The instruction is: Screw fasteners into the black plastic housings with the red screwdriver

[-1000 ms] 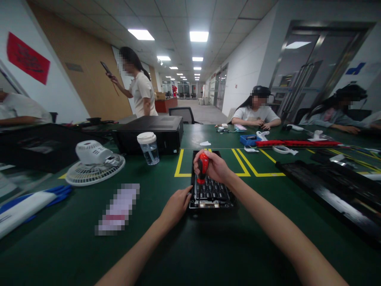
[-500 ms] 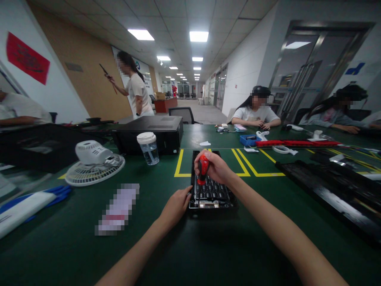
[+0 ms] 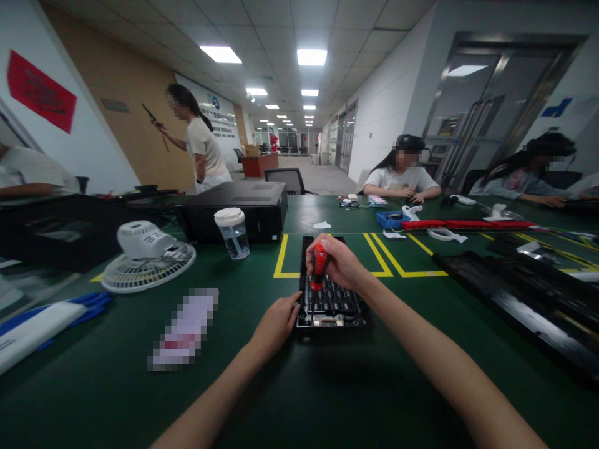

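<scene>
Screwdriver (image 3: 319,264) stood gripped in right hand (image 3: 337,262), driving into the black unit (image 3: 332,305); left hand (image 3: 277,324), fingers loosely extended, braced its 9 o'clock edge.

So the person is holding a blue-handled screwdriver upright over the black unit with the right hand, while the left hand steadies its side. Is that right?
Not quite: the handle is red, not blue. In the head view the right hand grips a red-handled screwdriver upright over the black unit, and the left hand rests against its left side on the green table.
</scene>
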A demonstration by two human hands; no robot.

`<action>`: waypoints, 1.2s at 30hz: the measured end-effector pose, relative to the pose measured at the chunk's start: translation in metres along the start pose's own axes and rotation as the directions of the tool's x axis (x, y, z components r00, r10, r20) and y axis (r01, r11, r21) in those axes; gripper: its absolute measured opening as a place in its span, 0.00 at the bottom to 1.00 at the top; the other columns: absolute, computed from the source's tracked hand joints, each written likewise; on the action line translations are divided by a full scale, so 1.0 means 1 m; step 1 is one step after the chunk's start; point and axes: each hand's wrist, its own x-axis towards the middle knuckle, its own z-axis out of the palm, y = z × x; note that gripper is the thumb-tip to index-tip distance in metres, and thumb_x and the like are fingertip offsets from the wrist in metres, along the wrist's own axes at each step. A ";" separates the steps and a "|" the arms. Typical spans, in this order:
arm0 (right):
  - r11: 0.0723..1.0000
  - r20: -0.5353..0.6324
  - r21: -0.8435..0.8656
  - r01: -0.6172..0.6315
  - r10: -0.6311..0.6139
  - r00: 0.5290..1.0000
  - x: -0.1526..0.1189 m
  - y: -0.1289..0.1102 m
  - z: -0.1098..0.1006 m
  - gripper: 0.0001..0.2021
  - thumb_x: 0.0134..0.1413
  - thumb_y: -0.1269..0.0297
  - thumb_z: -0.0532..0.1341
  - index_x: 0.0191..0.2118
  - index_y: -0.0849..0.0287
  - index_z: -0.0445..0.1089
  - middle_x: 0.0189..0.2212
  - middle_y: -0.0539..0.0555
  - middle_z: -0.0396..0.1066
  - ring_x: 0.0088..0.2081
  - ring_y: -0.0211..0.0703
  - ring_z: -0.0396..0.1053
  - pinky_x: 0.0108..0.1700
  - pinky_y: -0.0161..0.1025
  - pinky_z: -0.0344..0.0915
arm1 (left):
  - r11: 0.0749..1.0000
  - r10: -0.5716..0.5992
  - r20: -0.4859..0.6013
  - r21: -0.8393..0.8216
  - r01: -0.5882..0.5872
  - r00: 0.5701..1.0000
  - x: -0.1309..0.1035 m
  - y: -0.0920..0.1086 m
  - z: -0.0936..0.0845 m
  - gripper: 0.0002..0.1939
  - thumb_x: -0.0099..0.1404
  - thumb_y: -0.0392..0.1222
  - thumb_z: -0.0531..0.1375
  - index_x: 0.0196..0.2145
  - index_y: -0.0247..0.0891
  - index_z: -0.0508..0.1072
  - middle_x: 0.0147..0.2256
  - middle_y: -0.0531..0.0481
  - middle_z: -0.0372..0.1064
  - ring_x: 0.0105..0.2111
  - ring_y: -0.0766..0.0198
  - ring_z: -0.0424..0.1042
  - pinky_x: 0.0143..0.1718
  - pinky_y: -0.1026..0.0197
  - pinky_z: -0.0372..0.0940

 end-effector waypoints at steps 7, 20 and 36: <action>1.000 -0.011 -0.016 0.005 -0.005 1.000 0.000 0.002 -0.002 0.07 0.56 0.62 0.55 0.32 0.61 0.62 0.25 0.49 0.66 0.25 0.36 0.66 0.29 0.36 0.65 | 1.000 0.001 -0.001 0.014 -0.001 1.000 0.000 0.001 -0.001 0.21 0.66 0.44 0.45 0.55 0.37 0.62 0.43 0.42 0.69 0.41 0.60 0.68 0.45 0.59 0.61; 0.992 -0.032 -0.125 0.012 -0.016 0.999 0.000 0.001 0.002 0.09 0.53 0.61 0.58 0.30 0.59 0.57 0.25 0.48 0.66 0.25 0.35 0.67 0.29 0.38 0.68 | 1.000 0.004 -0.003 0.000 -0.004 1.000 0.000 -0.001 0.002 0.22 0.66 0.44 0.44 0.55 0.37 0.62 0.44 0.43 0.69 0.42 0.60 0.68 0.46 0.58 0.61; 0.949 -0.101 -0.304 0.080 -0.115 0.988 0.001 0.003 0.002 0.13 0.50 0.60 0.60 0.27 0.58 0.55 0.25 0.47 0.64 0.23 0.33 0.64 0.25 0.36 0.69 | 1.000 0.006 0.013 0.012 -0.006 1.000 0.001 0.000 0.001 0.22 0.66 0.44 0.45 0.55 0.37 0.62 0.43 0.43 0.69 0.42 0.60 0.68 0.46 0.58 0.61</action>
